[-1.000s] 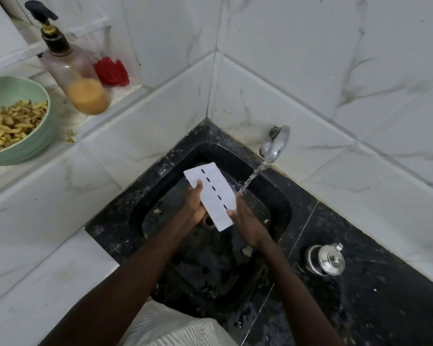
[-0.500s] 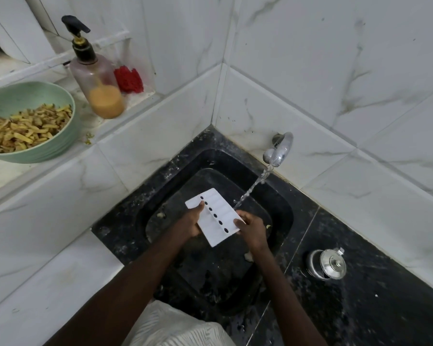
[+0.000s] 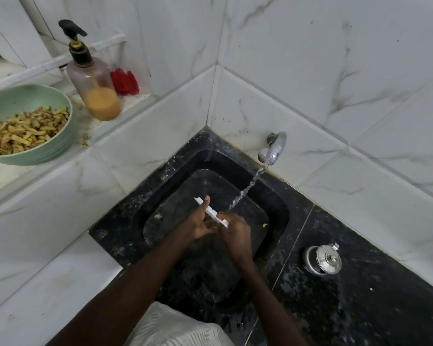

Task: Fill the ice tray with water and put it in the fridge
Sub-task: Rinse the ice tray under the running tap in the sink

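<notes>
A white ice tray [image 3: 212, 212] is held edge-on over the black sink [image 3: 278, 203], so only its thin side shows. My left hand [image 3: 198, 222] grips its far half, thumb up along the edge. My right hand [image 3: 235, 229] holds the near end, fingers curled around it. A chrome tap [image 3: 273, 147] on the wall runs a thin stream of water that falls just right of the tray, near my right hand. Whether the stream enters the tray is unclear.
A green bowl of food scraps [image 3: 23, 123], a pump bottle of orange liquid [image 3: 93, 78] and a red scrubber [image 3: 124, 81] stand on the white ledge at left. A small steel lidded pot [image 3: 323, 258] sits on the black counter right of the sink.
The tray has tipped from showing its flat white face to standing on edge, and both hands have lowered it deeper into the sink. The camera view has shifted right and down.
</notes>
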Motion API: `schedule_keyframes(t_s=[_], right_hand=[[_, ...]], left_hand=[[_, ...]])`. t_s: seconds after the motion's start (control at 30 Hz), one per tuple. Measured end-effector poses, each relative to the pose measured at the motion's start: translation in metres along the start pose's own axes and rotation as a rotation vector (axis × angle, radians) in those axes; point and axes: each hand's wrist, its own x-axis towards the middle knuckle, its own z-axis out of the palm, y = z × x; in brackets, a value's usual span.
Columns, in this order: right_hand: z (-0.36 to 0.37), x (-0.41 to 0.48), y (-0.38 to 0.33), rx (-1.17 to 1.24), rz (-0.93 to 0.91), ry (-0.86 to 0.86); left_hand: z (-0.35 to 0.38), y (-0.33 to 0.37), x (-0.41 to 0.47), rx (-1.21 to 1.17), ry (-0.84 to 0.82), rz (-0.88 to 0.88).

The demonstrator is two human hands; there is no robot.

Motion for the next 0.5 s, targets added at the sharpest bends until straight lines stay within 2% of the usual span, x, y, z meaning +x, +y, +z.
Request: schedule_keyframes(t_s=[0.1,0.2,0.33,0.4,0.5], right_hand=[[0.009,-0.010,0.005,-0.029,-0.109,0.046],[0.012,-0.018,0.012,-0.013,-0.207,0.014],[0.006,-0.027,0.023,0.018,-0.295,-0.086],[-0.002,-0.027,0.027,0.043,-0.262,-0.016],[-0.020,-0.022,0.029,0.060,-0.116,0.140]], left_hand=[[-0.002,-0.004,0.006,-0.039,-0.027,0.135],[-0.008,-0.007,0.011,-0.091,-0.038,0.258],[-0.012,-0.008,0.028,-0.158,0.194,0.167],[-0.008,-0.005,0.023,-0.164,0.252,0.213],[-0.004,-0.009,0.023,-0.189,0.270,0.238]])
